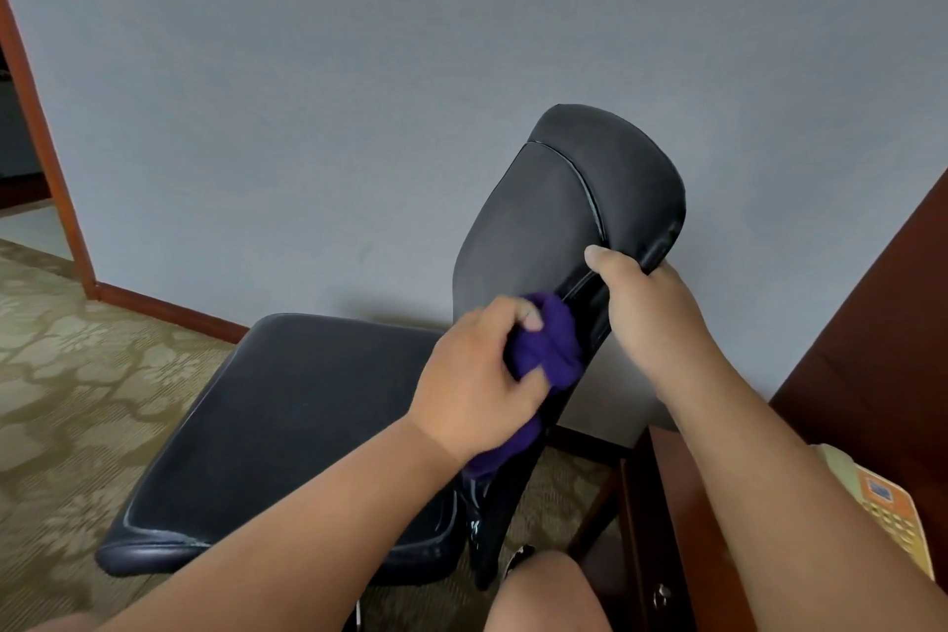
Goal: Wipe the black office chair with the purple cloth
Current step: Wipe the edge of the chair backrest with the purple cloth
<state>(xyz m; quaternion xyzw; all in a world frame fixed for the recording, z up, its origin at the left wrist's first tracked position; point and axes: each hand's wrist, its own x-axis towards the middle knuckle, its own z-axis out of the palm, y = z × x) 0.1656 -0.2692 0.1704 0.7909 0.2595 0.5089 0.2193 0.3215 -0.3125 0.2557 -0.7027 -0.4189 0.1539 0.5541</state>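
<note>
The black office chair [287, 421] stands in front of me, its seat at lower centre and its padded backrest [559, 200] rising to the right. My left hand [477, 375] is closed around the bunched purple cloth [551, 349], pressing it against the lower edge of the backrest. Part of the cloth hangs below my left wrist. My right hand [646, 303] grips the side edge of the backrest just above the cloth, thumb on the front face.
A grey wall [359, 92] stands close behind the chair. Patterned carpet [66, 375] covers the floor on the left, with a wooden door frame [46, 159] at the far left. A dark wooden desk [667, 503] holding a beige telephone [892, 508] sits at the right. My knee [544, 595] shows at the bottom.
</note>
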